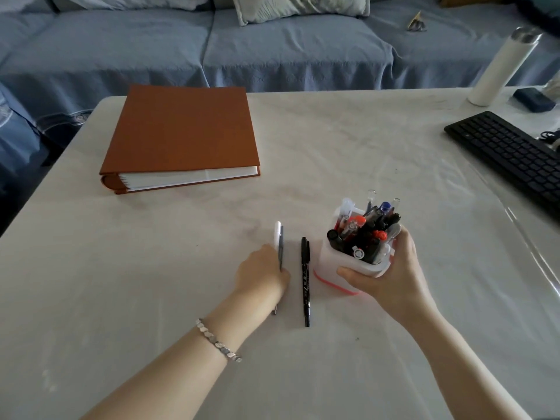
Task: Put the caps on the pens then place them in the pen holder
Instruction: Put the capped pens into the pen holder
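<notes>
A white pen holder [328, 263] with a red base stands on the table, packed with several capped pens. My right hand [391, 269] grips its right side and rim. To its left a black marker [305, 280] lies capped on the table, pointing away from me. Further left lies a white and grey pen [278, 237]; my left hand [261, 272] is closed over its middle, with its ends showing above and below the hand.
A brown binder [181, 131] lies at the back left of the white table [151, 268]. A black keyboard [509, 156] sits at the right, a white bottle [503, 65] and a dark case [533, 100] behind it. A blue sofa runs beyond the far edge.
</notes>
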Demonstrator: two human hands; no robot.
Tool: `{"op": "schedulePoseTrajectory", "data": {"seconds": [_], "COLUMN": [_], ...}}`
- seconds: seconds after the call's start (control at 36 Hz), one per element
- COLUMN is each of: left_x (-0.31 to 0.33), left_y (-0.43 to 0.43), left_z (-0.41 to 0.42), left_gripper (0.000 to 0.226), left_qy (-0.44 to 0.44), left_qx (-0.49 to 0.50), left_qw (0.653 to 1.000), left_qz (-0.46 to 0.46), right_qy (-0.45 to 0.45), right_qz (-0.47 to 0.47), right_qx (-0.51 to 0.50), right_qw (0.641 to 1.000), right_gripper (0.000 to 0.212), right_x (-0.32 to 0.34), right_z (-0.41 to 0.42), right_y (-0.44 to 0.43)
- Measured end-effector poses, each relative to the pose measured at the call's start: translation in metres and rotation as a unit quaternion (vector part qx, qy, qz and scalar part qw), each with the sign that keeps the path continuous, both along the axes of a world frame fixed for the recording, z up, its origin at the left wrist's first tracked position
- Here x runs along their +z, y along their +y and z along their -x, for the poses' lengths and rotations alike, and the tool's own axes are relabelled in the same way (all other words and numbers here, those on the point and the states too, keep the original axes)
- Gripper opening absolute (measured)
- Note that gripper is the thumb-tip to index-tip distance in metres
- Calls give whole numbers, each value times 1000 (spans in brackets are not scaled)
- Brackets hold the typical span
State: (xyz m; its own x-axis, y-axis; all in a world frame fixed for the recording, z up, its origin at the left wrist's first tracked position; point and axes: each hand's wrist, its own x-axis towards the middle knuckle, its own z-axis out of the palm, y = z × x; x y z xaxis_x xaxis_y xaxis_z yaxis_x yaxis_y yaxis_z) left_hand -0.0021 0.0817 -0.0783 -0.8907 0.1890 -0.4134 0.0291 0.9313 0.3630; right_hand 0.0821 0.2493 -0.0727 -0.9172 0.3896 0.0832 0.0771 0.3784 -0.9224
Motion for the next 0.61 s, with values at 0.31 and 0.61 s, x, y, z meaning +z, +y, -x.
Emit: {"op": "schedulePoseTrajectory", "data": {"seconds": [0.31, 0.61], "left_x": [29, 85], "left_y": [-13, 35], "left_z": [-1, 3], "left_gripper": [18, 24], "left_qy": [-65, -34], "left_qx": [143, 21], "left_qw": [851, 711], "left_qz": [-501, -702], "right_qy": [16, 4], "right_qz": [0, -3], "right_qx": [7, 5], "right_qw": [1000, 1000], "right_gripper": [67, 70], "right_x": [7, 2], "right_z": [0, -1], "right_y": [-3, -1]}}
